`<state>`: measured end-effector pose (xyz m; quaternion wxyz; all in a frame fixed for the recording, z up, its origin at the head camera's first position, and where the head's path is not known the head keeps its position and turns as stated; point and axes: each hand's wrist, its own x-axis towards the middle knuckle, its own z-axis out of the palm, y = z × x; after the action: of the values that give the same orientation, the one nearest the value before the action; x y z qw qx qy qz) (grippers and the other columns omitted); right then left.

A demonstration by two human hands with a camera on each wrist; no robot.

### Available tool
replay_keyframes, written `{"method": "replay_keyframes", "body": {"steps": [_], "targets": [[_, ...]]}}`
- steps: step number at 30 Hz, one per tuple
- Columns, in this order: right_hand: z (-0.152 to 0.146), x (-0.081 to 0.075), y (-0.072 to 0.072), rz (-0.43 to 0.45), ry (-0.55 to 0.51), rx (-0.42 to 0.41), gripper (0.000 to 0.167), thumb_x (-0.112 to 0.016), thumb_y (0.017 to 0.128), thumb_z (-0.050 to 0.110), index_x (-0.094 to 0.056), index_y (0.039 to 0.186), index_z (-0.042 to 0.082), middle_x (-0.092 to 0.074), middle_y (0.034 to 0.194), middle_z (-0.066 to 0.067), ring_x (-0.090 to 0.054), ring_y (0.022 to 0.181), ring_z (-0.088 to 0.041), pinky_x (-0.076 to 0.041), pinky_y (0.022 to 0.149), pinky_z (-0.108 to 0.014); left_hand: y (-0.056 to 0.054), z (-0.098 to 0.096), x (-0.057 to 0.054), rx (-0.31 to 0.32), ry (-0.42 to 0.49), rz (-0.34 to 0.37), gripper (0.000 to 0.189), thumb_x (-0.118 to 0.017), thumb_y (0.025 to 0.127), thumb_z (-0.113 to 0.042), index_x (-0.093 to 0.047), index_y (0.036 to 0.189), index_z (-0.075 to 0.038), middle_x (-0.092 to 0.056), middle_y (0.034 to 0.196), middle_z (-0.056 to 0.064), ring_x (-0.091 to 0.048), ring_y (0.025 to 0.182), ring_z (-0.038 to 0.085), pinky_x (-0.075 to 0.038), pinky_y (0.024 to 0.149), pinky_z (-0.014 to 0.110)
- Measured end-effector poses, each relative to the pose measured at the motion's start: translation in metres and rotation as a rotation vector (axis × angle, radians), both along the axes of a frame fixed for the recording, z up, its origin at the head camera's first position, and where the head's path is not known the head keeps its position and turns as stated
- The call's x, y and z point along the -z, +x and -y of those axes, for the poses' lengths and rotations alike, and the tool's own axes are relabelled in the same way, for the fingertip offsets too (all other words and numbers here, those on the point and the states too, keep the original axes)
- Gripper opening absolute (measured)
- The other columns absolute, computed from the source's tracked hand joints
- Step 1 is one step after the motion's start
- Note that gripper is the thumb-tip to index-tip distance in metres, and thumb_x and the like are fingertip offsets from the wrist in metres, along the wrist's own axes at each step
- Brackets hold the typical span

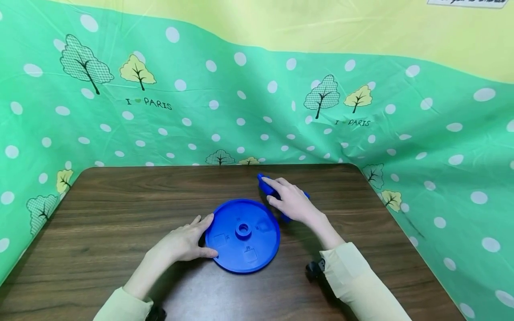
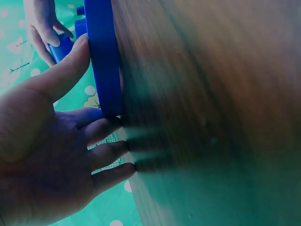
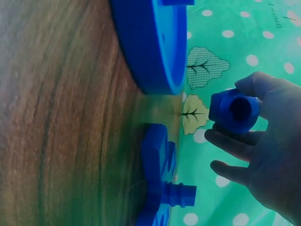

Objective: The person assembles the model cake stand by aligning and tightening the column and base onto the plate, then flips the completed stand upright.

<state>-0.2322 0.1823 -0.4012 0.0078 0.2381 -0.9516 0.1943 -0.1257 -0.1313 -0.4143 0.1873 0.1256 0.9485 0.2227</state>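
Observation:
A round blue disc (image 1: 259,243) with a raised rim and a central hub lies on the table. My left hand (image 1: 180,243) touches its left edge, thumb and index finger spread apart along the rim. In the left wrist view the other fingers look straight, their tips close to the tabletop. Up and right of the disc, my right hand (image 1: 295,203) holds a blue hex-ended piece (image 3: 218,109) with a round hole, above the table. Partly hidden beneath that hand, a flat blue part (image 3: 154,174) with an upright ribbed peg lies on the wood.
The dark wooden table (image 1: 132,200) has its far edge just beyond the right hand. A green and yellow dotted cloth (image 1: 225,89) hangs behind and along the sides. A dark wrist device (image 1: 315,269) is by the right sleeve.

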Motion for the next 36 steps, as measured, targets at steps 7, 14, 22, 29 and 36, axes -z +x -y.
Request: {"method": "replay_keyframes", "body": {"steps": [7, 14, 22, 29, 36], "targets": [[-0.001, -0.007, 0.013, -0.013, -0.054, 0.029, 0.057, -0.057, 0.102, 0.036, -0.043, 0.157, 0.03, -0.06, 0.142, -0.01, -0.066, 0.116, -0.03, -0.059, 0.092, -0.054, 0.008, -0.003, -0.001, -0.019, 0.005, 0.008, 0.105, -0.08, 0.083, -0.056, -0.028, 0.164, -0.015, -0.032, 0.166, 0.025, -0.037, 0.148, 0.055, -0.032, 0.114, 0.076], [-0.002, -0.014, 0.026, -0.017, -0.113, 0.064, 0.054, -0.054, 0.102, 0.039, -0.045, 0.155, 0.033, -0.061, 0.14, -0.008, -0.065, 0.118, -0.03, -0.059, 0.093, -0.057, 0.014, -0.007, -0.003, -0.023, 0.017, -0.012, 0.105, -0.082, 0.082, -0.053, -0.03, 0.163, -0.01, -0.037, 0.164, 0.025, -0.037, 0.15, 0.05, -0.034, 0.115, 0.074], [-0.007, -0.021, 0.038, 0.017, -0.303, 0.072, 0.055, -0.059, 0.1, 0.028, -0.048, 0.154, 0.029, -0.061, 0.135, -0.011, -0.062, 0.106, -0.027, -0.057, 0.083, -0.04, 0.023, -0.013, -0.003, -0.061, 0.032, -0.017, 0.106, -0.084, 0.08, -0.051, -0.031, 0.162, -0.011, -0.036, 0.165, 0.022, -0.037, 0.15, 0.049, -0.034, 0.115, 0.074], [-0.008, -0.025, 0.049, 0.018, -0.423, 0.091, 0.057, -0.064, 0.096, 0.019, -0.052, 0.151, 0.028, -0.059, 0.14, -0.01, -0.062, 0.111, -0.028, -0.054, 0.085, -0.038, 0.029, -0.015, 0.0, -0.078, 0.048, -0.017, 0.106, -0.084, 0.08, -0.052, -0.031, 0.162, -0.012, -0.036, 0.163, 0.026, -0.038, 0.149, 0.051, -0.034, 0.114, 0.075], [-0.009, -0.027, 0.058, 0.013, -0.511, 0.115, 0.057, -0.062, 0.094, 0.009, -0.057, 0.146, 0.031, -0.057, 0.141, -0.007, -0.064, 0.116, -0.03, -0.054, 0.091, -0.042, 0.034, -0.017, 0.001, -0.091, 0.064, -0.013, 0.107, -0.085, 0.079, -0.052, -0.03, 0.163, -0.013, -0.035, 0.163, 0.029, -0.039, 0.146, 0.055, -0.035, 0.112, 0.076]]}}
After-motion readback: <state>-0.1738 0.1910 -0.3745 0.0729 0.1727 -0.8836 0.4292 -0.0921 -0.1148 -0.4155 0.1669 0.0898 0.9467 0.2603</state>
